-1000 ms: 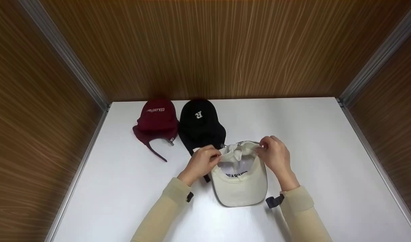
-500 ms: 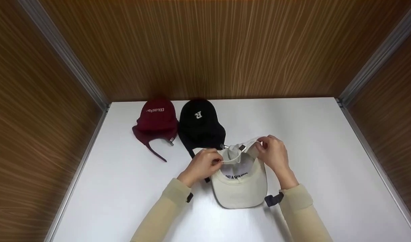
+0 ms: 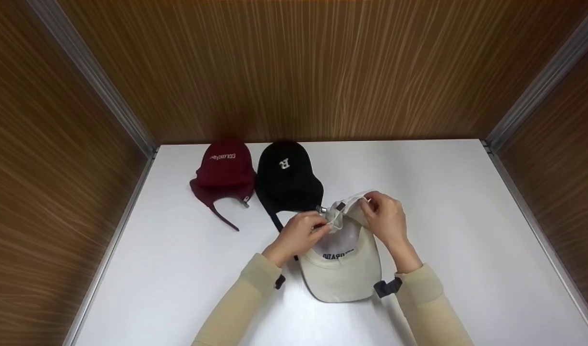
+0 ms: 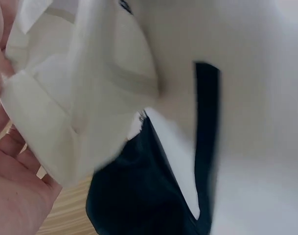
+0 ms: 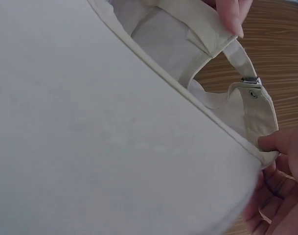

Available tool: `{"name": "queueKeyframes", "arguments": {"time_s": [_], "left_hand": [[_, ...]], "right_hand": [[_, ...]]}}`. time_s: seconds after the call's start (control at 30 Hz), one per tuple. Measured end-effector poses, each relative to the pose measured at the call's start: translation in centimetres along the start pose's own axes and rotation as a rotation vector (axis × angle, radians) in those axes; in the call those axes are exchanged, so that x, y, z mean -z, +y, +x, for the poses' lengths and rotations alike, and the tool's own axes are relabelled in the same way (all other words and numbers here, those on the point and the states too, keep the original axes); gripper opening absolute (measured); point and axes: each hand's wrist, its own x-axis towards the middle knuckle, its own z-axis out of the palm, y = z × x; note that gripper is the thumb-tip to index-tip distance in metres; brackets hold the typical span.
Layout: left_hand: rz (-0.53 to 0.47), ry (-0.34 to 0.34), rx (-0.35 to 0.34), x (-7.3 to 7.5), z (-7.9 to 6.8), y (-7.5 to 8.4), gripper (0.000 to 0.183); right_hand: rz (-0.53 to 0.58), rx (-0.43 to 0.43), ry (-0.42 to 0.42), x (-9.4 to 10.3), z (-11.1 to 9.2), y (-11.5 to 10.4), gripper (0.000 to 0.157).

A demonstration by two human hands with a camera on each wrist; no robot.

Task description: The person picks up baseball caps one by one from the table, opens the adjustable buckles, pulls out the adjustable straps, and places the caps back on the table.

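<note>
A cream baseball cap point(image 3: 342, 281) is tilted with its brim toward me and its inside showing; dark lettering is visible through the opening. My left hand point(image 3: 301, 234) pinches the left side of its back rim between thumb and fingers. On the other side my right hand point(image 3: 387, 218) pinches the rim near the back strap. The strap's metal buckle point(image 5: 250, 80) and an eyelet show between the hands in the right wrist view. In the left wrist view the cap's cream fabric point(image 4: 104, 98) is blurred and covers part of the fingers.
A black cap point(image 3: 287, 178) with a white R lies just behind my left hand, its loose strap point(image 4: 207, 122) partly under the cream cap. Left of it is a dark red cap point(image 3: 225, 168) with white lettering. Wood-grain walls point(image 3: 323, 72) enclose the white table point(image 3: 154, 269).
Both hands have drawn closer together, the left moving right and the right slightly left. The cap's back strap has folded upward and its brim has shifted slightly toward me.
</note>
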Motion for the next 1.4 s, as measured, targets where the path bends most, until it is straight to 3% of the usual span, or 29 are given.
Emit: {"name": "queueKeyframes", "arguments": {"time_s": [0.37, 0.63, 0.77, 0.93, 1.2, 1.4], "left_hand": [[-0.015, -0.015, -0.059, -0.7, 1.3, 1.0, 0.034], [0.016, 0.053, -0.053, -0.7, 1.5, 1.2, 0.014], [-0.001, 0.07, -0.028, -0.8, 1.6, 1.4, 0.013], [0.007, 0.082, 0.005, -0.8, 1.7, 1.8, 0.028], [-0.07, 0.076, 0.111, -0.5, 1.9, 2.1, 0.045], [-0.095, 0.083, 0.186, -0.3, 2.1, 2.4, 0.053]], "right_hand": [[0.06, 0.01, -0.004, 0.2, -0.2, -0.6, 0.006], [0.074, 0.051, -0.009, 0.2, -0.3, -1.1, 0.006], [0.093, 0.092, -0.014, 0.2, -0.3, -1.4, 0.005], [0.12, 0.142, -0.032, 0.1, -0.4, -1.7, 0.005], [0.198, 0.202, -0.157, 0.2, -0.7, -2.0, 0.005], [0.216, 0.235, -0.205, 0.2, -0.8, -2.0, 0.004]]}}
